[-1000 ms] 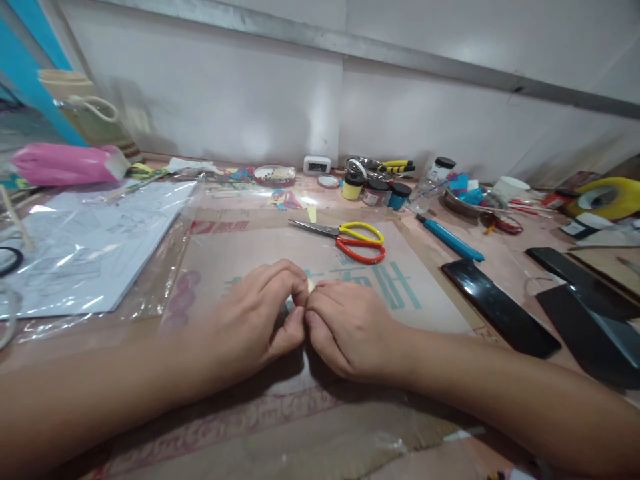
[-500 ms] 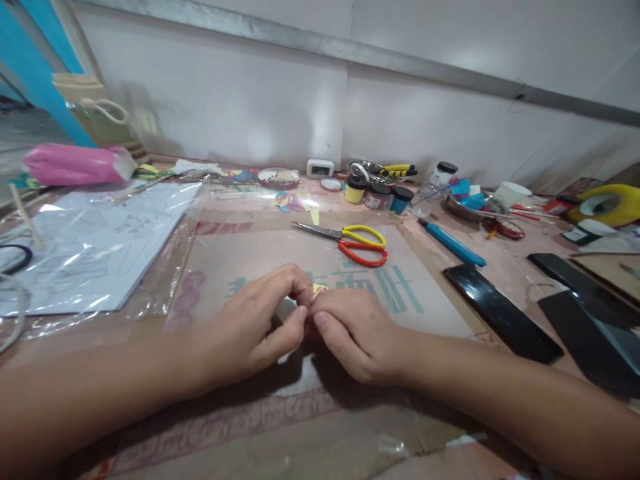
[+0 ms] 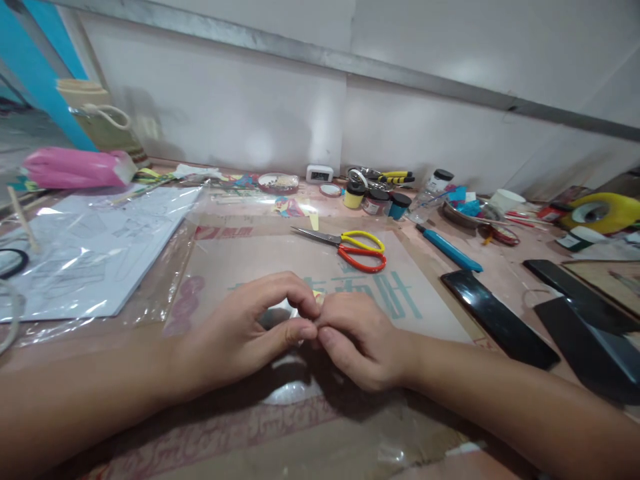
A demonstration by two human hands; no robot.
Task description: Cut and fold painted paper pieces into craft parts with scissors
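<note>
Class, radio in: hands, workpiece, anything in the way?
Left hand, right hand touching; grip hidden. Small yellow piece between them, mostly covered. Yellow-and-red scissors beyond, untouched.

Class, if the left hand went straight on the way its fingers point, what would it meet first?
The right hand, most likely: the left hand points at it, touching or nearly so; depth is unclear.
</note>
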